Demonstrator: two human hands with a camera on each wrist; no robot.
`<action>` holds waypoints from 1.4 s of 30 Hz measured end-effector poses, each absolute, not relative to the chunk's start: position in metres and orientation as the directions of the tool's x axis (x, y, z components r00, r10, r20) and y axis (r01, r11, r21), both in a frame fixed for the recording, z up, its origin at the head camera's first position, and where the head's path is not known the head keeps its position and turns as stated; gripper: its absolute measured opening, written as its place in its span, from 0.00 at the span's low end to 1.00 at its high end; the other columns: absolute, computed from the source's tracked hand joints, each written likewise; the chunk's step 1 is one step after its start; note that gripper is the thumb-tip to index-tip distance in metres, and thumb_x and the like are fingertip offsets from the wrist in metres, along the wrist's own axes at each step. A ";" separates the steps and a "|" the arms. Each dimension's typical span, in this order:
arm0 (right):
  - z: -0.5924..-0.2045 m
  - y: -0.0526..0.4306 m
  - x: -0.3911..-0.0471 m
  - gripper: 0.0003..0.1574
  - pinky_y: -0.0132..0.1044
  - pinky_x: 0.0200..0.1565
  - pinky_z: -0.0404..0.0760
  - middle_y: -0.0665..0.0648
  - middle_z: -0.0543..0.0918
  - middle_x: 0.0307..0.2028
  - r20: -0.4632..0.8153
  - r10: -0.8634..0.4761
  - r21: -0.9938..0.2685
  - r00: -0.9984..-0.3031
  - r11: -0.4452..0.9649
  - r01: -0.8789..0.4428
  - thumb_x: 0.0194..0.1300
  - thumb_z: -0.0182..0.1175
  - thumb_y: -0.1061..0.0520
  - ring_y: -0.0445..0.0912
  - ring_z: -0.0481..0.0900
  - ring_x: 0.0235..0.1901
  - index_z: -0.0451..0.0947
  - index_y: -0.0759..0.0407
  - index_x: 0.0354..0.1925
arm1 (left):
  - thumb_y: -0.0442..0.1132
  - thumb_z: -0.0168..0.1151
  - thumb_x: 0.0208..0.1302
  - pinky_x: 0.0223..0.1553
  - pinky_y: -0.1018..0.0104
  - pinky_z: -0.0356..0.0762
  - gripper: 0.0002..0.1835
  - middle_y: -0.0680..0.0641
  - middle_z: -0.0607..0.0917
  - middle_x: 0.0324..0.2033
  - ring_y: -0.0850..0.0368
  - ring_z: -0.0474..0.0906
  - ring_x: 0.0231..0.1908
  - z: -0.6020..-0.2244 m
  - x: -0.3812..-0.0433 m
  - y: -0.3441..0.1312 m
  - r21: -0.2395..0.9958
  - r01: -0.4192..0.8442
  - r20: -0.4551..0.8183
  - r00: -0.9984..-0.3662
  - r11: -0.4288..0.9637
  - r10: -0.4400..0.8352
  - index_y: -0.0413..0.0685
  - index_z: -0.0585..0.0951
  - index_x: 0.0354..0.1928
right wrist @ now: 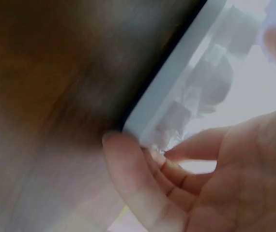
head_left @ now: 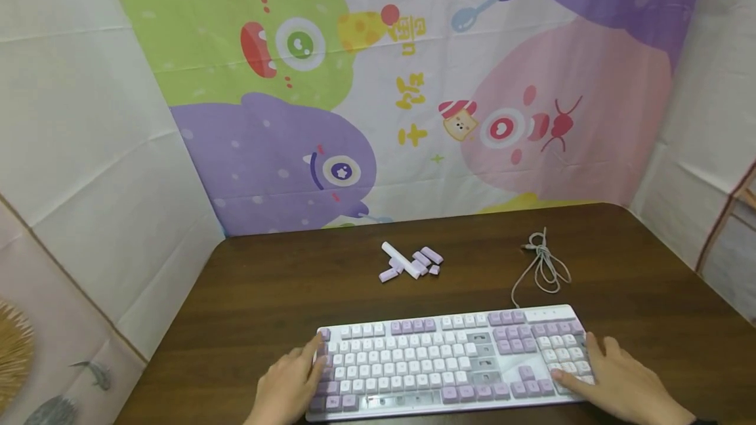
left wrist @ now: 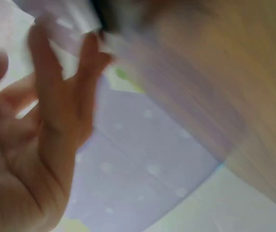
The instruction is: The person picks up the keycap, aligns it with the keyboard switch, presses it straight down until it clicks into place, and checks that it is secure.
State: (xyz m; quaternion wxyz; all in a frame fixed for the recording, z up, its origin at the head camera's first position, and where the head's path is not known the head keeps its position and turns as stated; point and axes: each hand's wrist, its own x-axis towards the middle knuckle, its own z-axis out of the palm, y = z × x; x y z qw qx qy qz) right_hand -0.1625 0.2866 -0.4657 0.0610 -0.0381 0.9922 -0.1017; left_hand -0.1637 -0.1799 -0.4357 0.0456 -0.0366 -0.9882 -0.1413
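A white and lilac keyboard (head_left: pixel 407 358) lies across the front of the brown table. Bare switch areas show along its bottom row and beside the main keys on the right. At its left end my left hand (head_left: pixel 286 382) grips the edge, thumb over the lilac keys and index finger near the top corner. My right hand (head_left: pixel 626 382) holds the opposite end, its thumb on the number pad. In the right wrist view, fingertips (right wrist: pixel 121 142) reach around the keyboard's corner (right wrist: pixel 145 118). The left wrist view is blurred, with the fingers (left wrist: pixel 46 63) up at the keyboard's edge.
Behind the keyboard lie a long white keycap (head_left: pixel 400 260) and several small lilac keycaps (head_left: pixel 432 255). A bundled cable (head_left: pixel 546 267) runs from the keyboard's back edge at the right. A cartoon-printed cloth (head_left: pixel 413 182) hangs at the table's far edge.
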 end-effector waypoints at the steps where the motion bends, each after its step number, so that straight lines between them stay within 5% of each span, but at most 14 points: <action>1: -0.466 0.289 -0.160 0.65 0.56 0.29 0.75 0.83 0.67 0.48 -0.130 -0.091 -0.209 -0.987 0.976 -0.063 0.55 0.49 0.24 0.67 0.76 0.39 0.56 0.84 0.60 | 0.45 0.57 0.62 0.25 0.52 0.76 0.20 0.42 0.85 0.38 0.44 0.81 0.32 -0.435 -0.172 -0.184 0.274 0.106 0.138 -0.988 0.956 0.070 0.49 0.77 0.55; 4: -0.467 0.293 -0.155 0.67 0.51 0.27 0.75 0.78 0.69 0.45 -0.174 -0.105 -0.215 -0.979 0.974 -0.066 0.52 0.53 0.24 0.58 0.76 0.33 0.54 0.82 0.61 | 0.39 0.61 0.58 0.16 0.64 0.66 0.14 0.49 0.84 0.29 0.57 0.72 0.20 -0.437 -0.206 -0.194 0.230 0.154 0.263 -0.961 0.961 0.090 0.52 0.83 0.47; 7: -0.469 0.296 -0.150 0.67 0.50 0.28 0.76 0.76 0.68 0.46 -0.171 -0.126 -0.257 -0.977 0.963 -0.080 0.50 0.58 0.27 0.54 0.76 0.32 0.52 0.82 0.62 | 0.39 0.65 0.55 0.13 0.69 0.60 0.13 0.50 0.83 0.28 0.60 0.69 0.17 -0.437 -0.243 -0.197 0.152 0.245 0.360 -0.916 0.957 0.178 0.53 0.84 0.44; 13: -0.478 0.294 -0.146 0.66 0.52 0.32 0.77 0.79 0.66 0.49 -0.070 -0.169 -0.304 -0.983 0.942 -0.141 0.48 0.63 0.32 0.58 0.79 0.34 0.53 0.84 0.60 | 0.39 0.69 0.51 0.17 0.65 0.70 0.18 0.48 0.84 0.32 0.54 0.79 0.26 -0.432 -0.306 -0.180 -0.047 0.473 0.462 -0.771 0.880 0.439 0.53 0.83 0.47; 19: -0.480 0.292 -0.148 0.66 0.50 0.32 0.76 0.74 0.64 0.47 -0.189 -0.156 -0.401 -0.969 0.914 -0.069 0.50 0.64 0.36 0.51 0.75 0.31 0.48 0.86 0.62 | 0.40 0.71 0.49 0.27 0.62 0.78 0.24 0.49 0.83 0.40 0.54 0.80 0.38 -0.442 -0.355 -0.159 -0.174 0.574 0.424 -0.690 0.800 0.587 0.53 0.80 0.51; 24: -0.478 0.292 -0.149 0.67 0.49 0.32 0.77 0.73 0.64 0.46 -0.229 -0.133 -0.402 -0.964 0.915 -0.031 0.49 0.65 0.36 0.48 0.73 0.29 0.47 0.85 0.62 | 0.40 0.72 0.47 0.27 0.62 0.79 0.28 0.49 0.82 0.50 0.52 0.80 0.42 -0.450 -0.373 -0.148 -0.272 0.636 0.393 -0.612 0.722 0.686 0.50 0.78 0.55; 31: -0.476 0.296 -0.150 0.68 0.49 0.31 0.76 0.72 0.64 0.46 -0.231 -0.110 -0.369 -0.967 0.929 -0.018 0.48 0.65 0.35 0.49 0.72 0.29 0.48 0.84 0.63 | 0.41 0.72 0.46 0.29 0.65 0.80 0.25 0.50 0.83 0.47 0.55 0.79 0.41 -0.459 -0.386 -0.133 -0.405 0.646 0.429 -0.491 0.647 0.758 0.51 0.81 0.50; 42: -0.476 0.292 -0.151 0.68 0.49 0.27 0.75 0.75 0.63 0.48 -0.243 -0.076 -0.367 -0.967 0.930 0.020 0.49 0.64 0.34 0.49 0.71 0.26 0.47 0.83 0.63 | 0.42 0.71 0.47 0.30 0.65 0.80 0.17 0.52 0.85 0.37 0.56 0.79 0.37 -0.466 -0.393 -0.123 -0.436 0.646 0.422 -0.468 0.626 0.777 0.55 0.83 0.43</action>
